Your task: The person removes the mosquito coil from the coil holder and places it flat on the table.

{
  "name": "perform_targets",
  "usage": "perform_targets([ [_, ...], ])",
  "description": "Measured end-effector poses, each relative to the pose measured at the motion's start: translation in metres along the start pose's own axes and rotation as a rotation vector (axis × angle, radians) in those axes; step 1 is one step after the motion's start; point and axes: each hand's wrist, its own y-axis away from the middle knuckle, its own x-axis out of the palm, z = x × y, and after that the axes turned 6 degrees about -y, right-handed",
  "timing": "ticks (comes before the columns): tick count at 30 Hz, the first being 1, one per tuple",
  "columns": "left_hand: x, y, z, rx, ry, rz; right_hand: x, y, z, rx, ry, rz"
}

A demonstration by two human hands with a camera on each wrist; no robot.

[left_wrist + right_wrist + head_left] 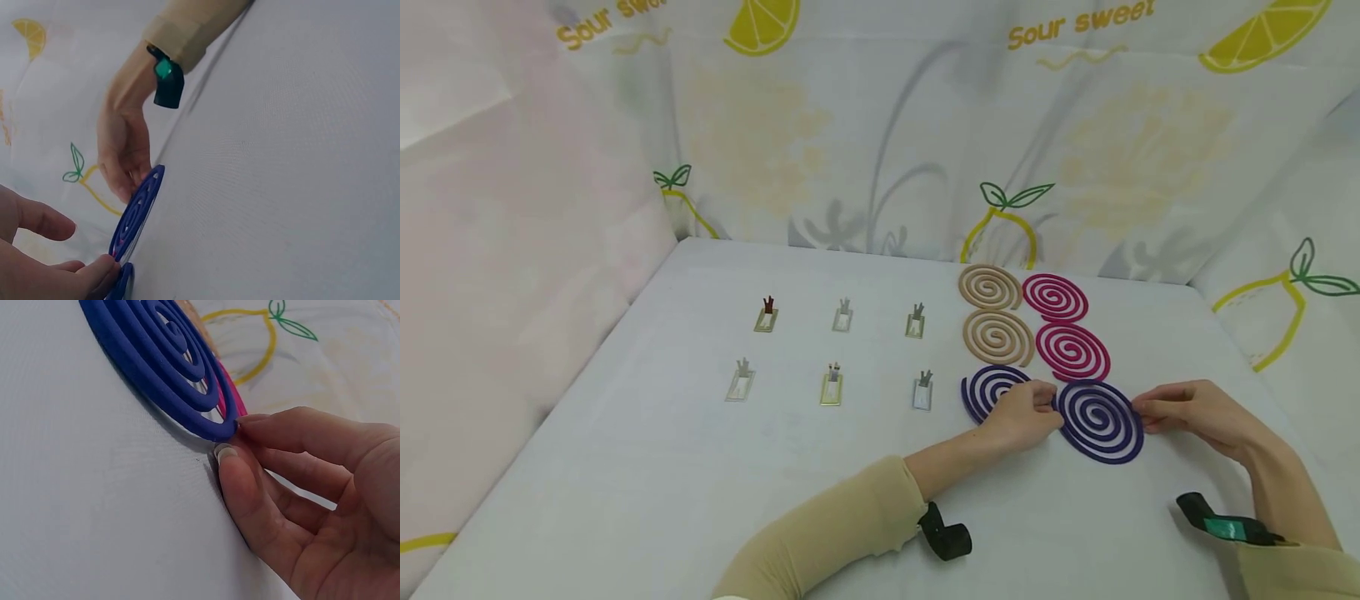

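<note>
A dark blue mosquito coil (1097, 421) lies flat-looking at the near right of a group of coils, between both hands. At its right rim, my right hand (1195, 412) pinches the edge; in the right wrist view its thumb (240, 487) is just below the rim, with a forefinger against the side. My left hand (1021, 414) touches the coil's left rim with its fingertips, while the left thumb (50, 220) stands apart. Under the left hand, a second blue coil (981, 392) is partly hidden. Behind are two pink coils (1072, 350) and two tan coils (997, 337).
Several small metal stands with upright prongs, such as the silver one (922, 392) and the gold one (831, 387), form two rows left of the coils. White cloth covers the table (662, 483). A lemon-printed curtain (880, 125) hangs behind and at both sides.
</note>
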Motion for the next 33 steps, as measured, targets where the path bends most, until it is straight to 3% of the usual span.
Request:
perform_targets([
  [13, 0.0015, -0.0023, 0.0047, 0.009, 0.053, 0.008, -0.0065, -0.0022, -0.006, -0.013, -0.048, 0.028],
  [33, -0.0025, -0.0004, 0.0065, 0.035, 0.017, 0.012, -0.0053, -0.0025, -0.0044, -0.057, 0.001, 0.064],
])
